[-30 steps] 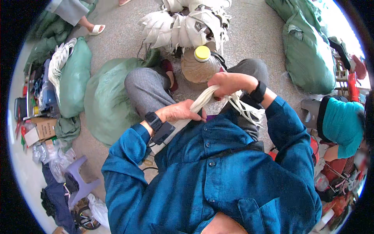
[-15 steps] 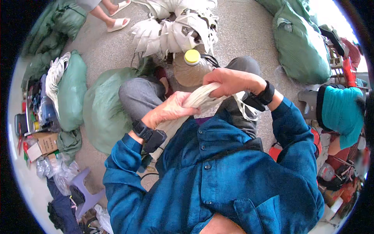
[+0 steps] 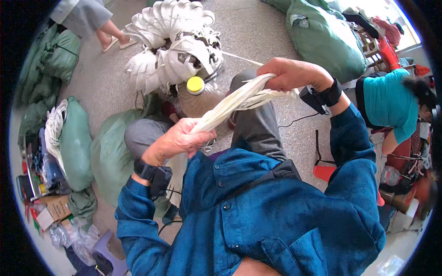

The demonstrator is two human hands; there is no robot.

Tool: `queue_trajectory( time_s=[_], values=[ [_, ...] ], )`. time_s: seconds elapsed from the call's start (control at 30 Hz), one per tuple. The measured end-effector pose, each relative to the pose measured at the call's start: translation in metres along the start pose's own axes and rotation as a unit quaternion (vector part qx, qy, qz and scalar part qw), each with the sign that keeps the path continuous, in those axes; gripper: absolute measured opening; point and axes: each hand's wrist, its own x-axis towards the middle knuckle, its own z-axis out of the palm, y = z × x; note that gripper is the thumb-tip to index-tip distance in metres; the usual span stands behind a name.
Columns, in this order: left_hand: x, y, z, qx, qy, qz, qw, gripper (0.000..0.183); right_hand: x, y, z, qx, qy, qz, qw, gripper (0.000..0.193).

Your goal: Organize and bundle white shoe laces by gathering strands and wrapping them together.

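A bundle of long off-white strips point(image 3: 235, 102) stretches slantwise over my lap. My left hand point(image 3: 177, 141) is closed round its lower end, and more pale strips hang down below that hand. Higher up and to the right, my right hand point(image 3: 294, 75) grips the other end, with loose strips showing under its fingers. One thin strip runs from near the right hand toward a big heap of white looped strip bundles point(image 3: 172, 57) on the floor ahead. A container with a yellow lid point(image 3: 195, 85) stands between that heap and my knees.
Green sacks point(image 3: 76, 147) stand at my left, one with white strips hanging over it. Another large green sack point(image 3: 324, 41) lies far right. A person in a turquoise top point(image 3: 389, 106) bends at the right; another person's legs point(image 3: 108, 30) show far left. A cardboard box point(image 3: 56, 208) sits left.
My hands have moved apart, drawing the bundle out longer between them. The right hand has gone up and right, the left hand leftward. The whole view has shifted.
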Motion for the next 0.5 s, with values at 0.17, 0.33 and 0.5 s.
queue_trajectory(
  time_s=[0.17, 0.33, 0.5],
  values=[
    [0.018, -0.006, 0.024, 0.046, -0.076, -0.003, 0.996, 0.025, -0.025, 0.018, -0.009, -0.195, 0.093, -0.039, 0.976, 0.013],
    [0.003, -0.016, 0.033, -0.004, -0.103, -0.023, 0.994, 0.023, -0.022, 0.085, 0.021, -0.316, 0.204, -0.080, 0.923, 0.010],
    [-0.015, -0.014, 0.047, -0.062, -0.083, -0.008, 0.995, 0.020, -0.031, 0.098, 0.045, -0.328, 0.285, -0.058, 0.899, 0.015]
  ],
)
